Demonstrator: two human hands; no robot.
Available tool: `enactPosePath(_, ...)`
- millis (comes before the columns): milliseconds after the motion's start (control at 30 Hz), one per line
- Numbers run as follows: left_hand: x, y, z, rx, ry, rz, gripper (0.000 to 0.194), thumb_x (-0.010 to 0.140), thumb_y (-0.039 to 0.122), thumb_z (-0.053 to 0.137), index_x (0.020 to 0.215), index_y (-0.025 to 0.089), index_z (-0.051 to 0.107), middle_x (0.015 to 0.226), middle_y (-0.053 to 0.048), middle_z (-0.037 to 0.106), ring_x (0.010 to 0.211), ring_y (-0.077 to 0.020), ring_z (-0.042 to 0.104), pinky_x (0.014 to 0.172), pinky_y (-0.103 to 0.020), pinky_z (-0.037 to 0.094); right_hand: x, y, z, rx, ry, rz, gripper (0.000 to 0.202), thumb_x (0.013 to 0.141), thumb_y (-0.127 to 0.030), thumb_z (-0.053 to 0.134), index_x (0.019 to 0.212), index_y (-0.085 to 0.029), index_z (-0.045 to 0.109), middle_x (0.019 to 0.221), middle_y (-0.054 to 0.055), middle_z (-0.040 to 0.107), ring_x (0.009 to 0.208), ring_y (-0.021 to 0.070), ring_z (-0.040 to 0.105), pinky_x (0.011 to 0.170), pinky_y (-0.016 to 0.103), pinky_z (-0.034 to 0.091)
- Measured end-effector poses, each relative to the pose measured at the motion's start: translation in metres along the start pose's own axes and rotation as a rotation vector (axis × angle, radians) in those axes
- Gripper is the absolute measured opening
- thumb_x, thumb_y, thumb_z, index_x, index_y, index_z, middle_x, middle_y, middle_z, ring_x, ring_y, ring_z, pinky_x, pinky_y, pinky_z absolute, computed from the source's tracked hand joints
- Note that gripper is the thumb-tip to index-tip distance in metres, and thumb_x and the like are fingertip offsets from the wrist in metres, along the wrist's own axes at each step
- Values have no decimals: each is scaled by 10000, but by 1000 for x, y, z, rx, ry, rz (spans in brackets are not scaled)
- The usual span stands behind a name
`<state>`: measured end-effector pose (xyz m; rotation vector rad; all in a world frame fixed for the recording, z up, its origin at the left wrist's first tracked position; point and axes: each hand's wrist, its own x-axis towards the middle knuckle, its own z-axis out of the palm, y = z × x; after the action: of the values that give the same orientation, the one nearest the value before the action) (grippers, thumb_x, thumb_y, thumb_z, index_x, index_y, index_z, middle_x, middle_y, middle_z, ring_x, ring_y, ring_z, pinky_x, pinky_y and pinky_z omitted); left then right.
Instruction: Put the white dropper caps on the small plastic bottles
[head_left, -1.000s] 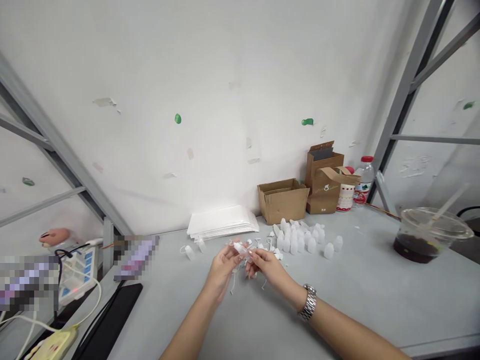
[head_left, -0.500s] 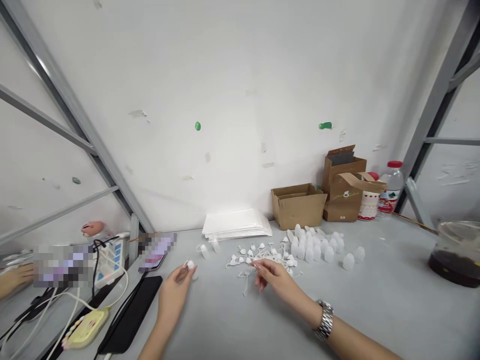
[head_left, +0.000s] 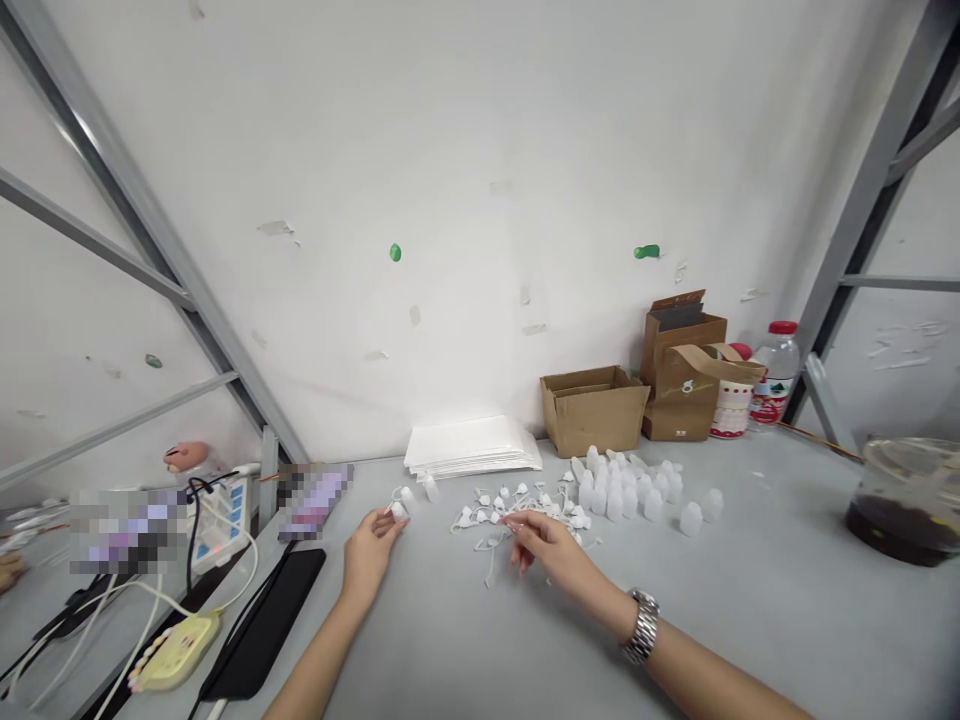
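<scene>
My left hand (head_left: pixel 369 555) is closed in a pinch around a small white capped bottle (head_left: pixel 398 511), close beside two similar pieces; one of these is a small white bottle (head_left: pixel 430 488). My right hand (head_left: pixel 541 540) has thumb and forefinger pinched together at the near edge of a pile of white strapped caps (head_left: pixel 517 497). Its fingertips are on a small white cap, partly hidden by the fingers. Thin white straps trail from several caps on the grey table (head_left: pixel 465 640). Right of the pile, several frosted white bottles (head_left: pixel 615 490) stand in a cluster.
Behind the pile lie a stack of white sheets (head_left: pixel 472 450), a cardboard box (head_left: pixel 596 420) and a brown paper bag (head_left: pixel 679 400). A tub of dark liquid (head_left: pixel 896 530) is far right. At left are a black pad (head_left: pixel 266 620), cables and a power strip (head_left: pixel 221 520).
My left hand has moved forward and right with the small capped bottle, up to the other pieces. My right hand has stayed almost in place, slightly higher. Another person's hand at far left has drawn back.
</scene>
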<state>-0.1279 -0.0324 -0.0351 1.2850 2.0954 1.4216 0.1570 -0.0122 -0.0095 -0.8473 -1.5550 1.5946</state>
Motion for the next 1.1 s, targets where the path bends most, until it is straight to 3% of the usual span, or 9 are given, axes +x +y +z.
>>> enactPosePath(167,-1,4,1,71,2,21,296,555,412,627,745,199,548,820,-94,705,839,-257,641,788,-339,450,-2,1,4,5,-12,-3,395,761,-501,502,928,-150,570,557,-28,572,490,111,537,546,262,441)
enactPosePath(300,-12,20,-11,234,12,-11,416,567,501,609,840,193,546,940,-107,676,916,-282,611,781,-363,444,-1,-7,0,-72,11,-26,331,800,-449,463,922,-161,571,565,-26,569,494,115,532,543,260,438)
enactPosePath(400,-33,37,-22,459,166,73,501,609,573,557,933,192,552,999,-122,622,931,-301,575,774,-414,428,2,-19,-19,-351,170,-154,275,841,-375,413,912,-169,581,652,11,597,580,142,546,580,274,424)
enactPosePath(500,-52,57,-20,542,330,281,442,684,549,494,934,191,568,938,-111,604,916,-275,552,842,-417,387,6,-27,-48,-887,470,-352,206,844,-280,435,803,-168,602,789,59,602,778,192,533,715,319,368)
enactPosePath(600,-54,79,1,394,100,302,354,706,508,487,866,209,586,857,-62,615,783,-222,576,722,-351,444,6,-30,-72,-1304,692,-311,194,846,-255,455,754,-165,600,799,73,579,805,215,502,698,322,305)
enactPosePath(700,-43,100,39,258,-173,275,294,698,441,517,849,202,599,822,-41,627,686,-183,586,663,-318,456,4,-30,-79,-1509,790,-198,209,839,-304,486,750,-151,596,782,83,560,779,221,493,651,312,272)
enactPosePath(767,-35,108,65,178,-215,278,289,722,398,490,891,188,592,773,-35,627,661,-172,581,648,-305,455,2,-30,-78,-1586,806,-147,249,829,-353,500,750,-138,598,779,93,555,779,229,491,642,315,263)
enactPosePath(867,-32,108,91,141,-151,314,293,760,360,430,931,180,585,750,-32,605,634,-162,560,664,-313,446,1,-27,-74,-1640,797,-120,291,822,-389,504,742,-127,602,788,104,555,778,234,494,638,321,261)
enactPosePath(1100,-44,92,91,59,-353,394,246,759,371,474,878,204,610,779,-32,580,698,-170,552,694,-311,440,5,-19,-76,-1605,735,-133,275,863,-323,448,727,-138,598,774,102,563,736,220,513,624,326,262)
